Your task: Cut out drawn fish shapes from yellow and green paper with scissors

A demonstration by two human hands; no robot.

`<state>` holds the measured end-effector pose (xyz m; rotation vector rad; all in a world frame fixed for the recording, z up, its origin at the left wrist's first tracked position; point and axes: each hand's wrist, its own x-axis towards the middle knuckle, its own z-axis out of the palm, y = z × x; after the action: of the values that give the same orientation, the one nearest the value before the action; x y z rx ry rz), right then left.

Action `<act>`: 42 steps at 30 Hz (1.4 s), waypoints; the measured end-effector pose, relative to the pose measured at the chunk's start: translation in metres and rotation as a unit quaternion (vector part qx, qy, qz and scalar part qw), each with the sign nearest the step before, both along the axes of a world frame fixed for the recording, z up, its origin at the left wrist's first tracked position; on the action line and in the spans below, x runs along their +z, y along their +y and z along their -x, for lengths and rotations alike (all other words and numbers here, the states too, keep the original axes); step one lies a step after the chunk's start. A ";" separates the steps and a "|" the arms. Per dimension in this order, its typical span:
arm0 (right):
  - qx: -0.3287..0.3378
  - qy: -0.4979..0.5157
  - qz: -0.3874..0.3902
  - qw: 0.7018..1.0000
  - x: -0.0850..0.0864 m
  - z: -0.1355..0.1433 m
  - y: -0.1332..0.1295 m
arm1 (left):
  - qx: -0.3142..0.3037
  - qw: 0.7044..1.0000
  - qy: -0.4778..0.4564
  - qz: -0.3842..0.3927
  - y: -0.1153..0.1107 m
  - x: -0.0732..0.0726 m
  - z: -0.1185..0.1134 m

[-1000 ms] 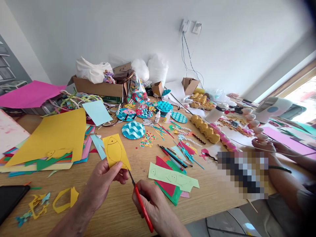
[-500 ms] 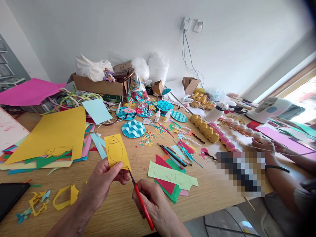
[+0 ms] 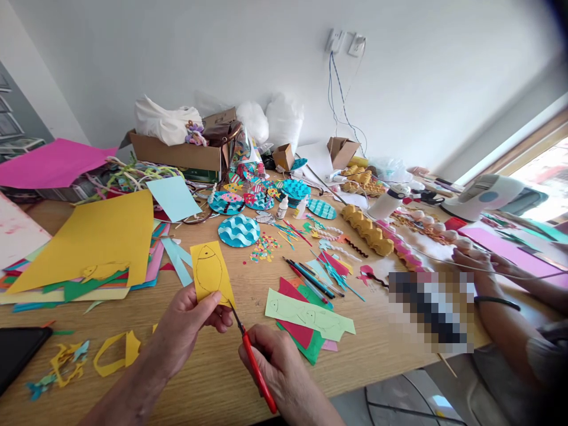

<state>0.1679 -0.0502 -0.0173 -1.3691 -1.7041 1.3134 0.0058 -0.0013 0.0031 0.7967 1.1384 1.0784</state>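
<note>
My left hand [image 3: 195, 316] pinches the lower edge of a small yellow paper piece [image 3: 212, 269] with a fish outline drawn on it. In my right hand [image 3: 277, 361] is a pair of scissors with red handles [image 3: 257, 370]. The dark blades meet the paper's lower right corner, close to my left fingertips. Right of the scissors lies a light green paper strip [image 3: 306, 312] with fish drawings, resting on red and green paper. Yellow paper offcuts [image 3: 116, 354] lie on the table left of my left wrist.
A big yellow sheet [image 3: 97, 236] tops a paper stack at left. A black tablet-like object [image 3: 22, 352] lies near the left edge. Pencils and pens [image 3: 313, 278], a blue wavy disc [image 3: 238, 231] and confetti [image 3: 266, 247] are mid-table. Another person's hands [image 3: 479, 260] work at right.
The yellow paper has tilted and shifted very slightly to the right, and the scissors have barely moved. Both hands keep the same hold.
</note>
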 end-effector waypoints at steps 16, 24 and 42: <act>0.049 0.043 0.046 0.997 -0.003 -0.008 -0.001 | -0.069 0.997 -0.013 0.009 -0.001 -0.005 0.008; 0.043 0.073 0.055 0.995 -0.008 -0.011 -0.002 | -0.083 0.996 -0.002 0.017 0.000 -0.003 0.005; 0.034 0.019 -0.011 0.999 -0.006 -0.012 -0.004 | -0.073 0.997 -0.003 0.029 -0.002 0.000 0.001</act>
<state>0.1802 -0.0540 -0.0231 -1.2756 -1.7475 1.3448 0.0045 -0.0034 0.0030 0.8176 1.0831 0.9217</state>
